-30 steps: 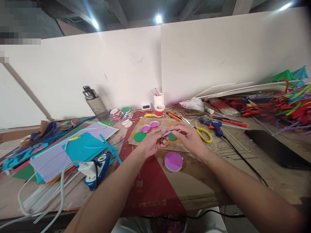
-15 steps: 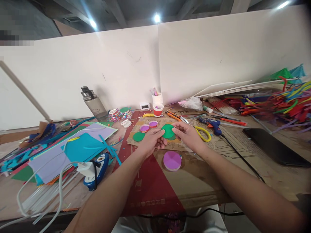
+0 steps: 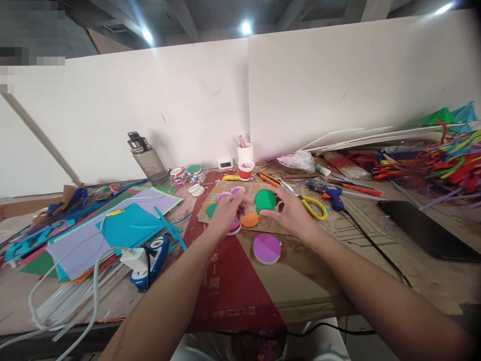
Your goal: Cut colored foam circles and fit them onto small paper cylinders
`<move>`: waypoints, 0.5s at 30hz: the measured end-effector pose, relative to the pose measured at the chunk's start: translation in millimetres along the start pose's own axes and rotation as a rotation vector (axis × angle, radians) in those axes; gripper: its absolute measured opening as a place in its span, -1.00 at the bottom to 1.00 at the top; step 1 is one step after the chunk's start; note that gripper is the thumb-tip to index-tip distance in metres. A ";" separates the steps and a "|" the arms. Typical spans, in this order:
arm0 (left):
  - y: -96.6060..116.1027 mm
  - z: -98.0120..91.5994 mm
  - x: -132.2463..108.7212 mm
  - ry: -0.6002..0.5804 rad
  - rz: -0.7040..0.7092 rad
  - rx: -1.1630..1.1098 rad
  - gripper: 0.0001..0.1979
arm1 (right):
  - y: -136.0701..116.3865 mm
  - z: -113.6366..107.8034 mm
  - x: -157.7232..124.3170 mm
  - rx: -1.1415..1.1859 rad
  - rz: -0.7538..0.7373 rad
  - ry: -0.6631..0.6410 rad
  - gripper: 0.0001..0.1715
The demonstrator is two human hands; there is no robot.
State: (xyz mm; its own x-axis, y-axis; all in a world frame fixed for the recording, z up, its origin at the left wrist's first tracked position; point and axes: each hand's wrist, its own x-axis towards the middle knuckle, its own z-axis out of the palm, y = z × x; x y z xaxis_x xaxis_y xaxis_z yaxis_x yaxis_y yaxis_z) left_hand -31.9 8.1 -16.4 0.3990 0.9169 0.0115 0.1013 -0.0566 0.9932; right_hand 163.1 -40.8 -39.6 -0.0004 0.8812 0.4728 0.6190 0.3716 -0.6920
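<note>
My right hand (image 3: 287, 210) holds a green round disc (image 3: 265, 200) upright by its edge, between thumb and fingers. My left hand (image 3: 230, 210) is just left of it, apart from the disc, with its fingers partly spread; nothing shows in them. Below the hands, an orange disc (image 3: 250, 219) lies on the cardboard. A purple disc with a pale rim (image 3: 235, 228) sits partly under my left hand. Nearer to me is a larger purple disc (image 3: 266, 248). Another green disc (image 3: 212, 210) and two small purple-topped pieces (image 3: 237, 190) are partly hidden behind my left hand.
Yellow-handled scissors (image 3: 314, 207) and a blue glue gun (image 3: 332, 195) lie right of my hands, near a black phone-like slab (image 3: 424, 228). Left are coloured paper sheets (image 3: 82, 245), a power strip (image 3: 156, 260) and a bottle (image 3: 148, 163). Paper cups (image 3: 246, 171) stand behind.
My left hand has let go of the green disc and moved slightly left. The disc stays in my right hand. The orange disc and a purple disc now show beneath the hands.
</note>
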 end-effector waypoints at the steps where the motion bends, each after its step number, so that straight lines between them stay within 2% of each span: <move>1: -0.3 -5.5 3.2 0.070 0.018 0.013 -0.48 | 0.4 -0.2 0.6 -0.011 0.026 0.015 -0.34; 5: -2.6 -27.1 14.7 0.322 0.132 0.271 -0.71 | 4.5 0.0 3.8 -0.083 0.077 0.018 -0.36; 7: -4.2 -35.1 18.9 0.405 0.166 0.392 -0.82 | 7.8 1.1 5.4 -0.118 0.087 0.017 -0.36; 10: -6.8 -44.1 24.7 0.408 0.135 0.479 -0.86 | 12.5 3.2 7.5 -0.138 0.112 -0.003 -0.39; 15: -9.9 -56.0 40.7 0.313 0.025 0.735 -0.71 | 16.8 4.2 9.9 -0.153 0.174 -0.028 -0.41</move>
State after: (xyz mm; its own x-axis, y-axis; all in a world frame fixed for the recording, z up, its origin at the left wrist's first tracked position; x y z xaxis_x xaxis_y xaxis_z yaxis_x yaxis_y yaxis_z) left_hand -67.7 68.0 -19.3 0.1459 0.9741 0.1727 0.7140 -0.2245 0.6632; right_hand 170.2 -24.6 -48.8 0.0968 0.9366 0.3368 0.7238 0.1661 -0.6698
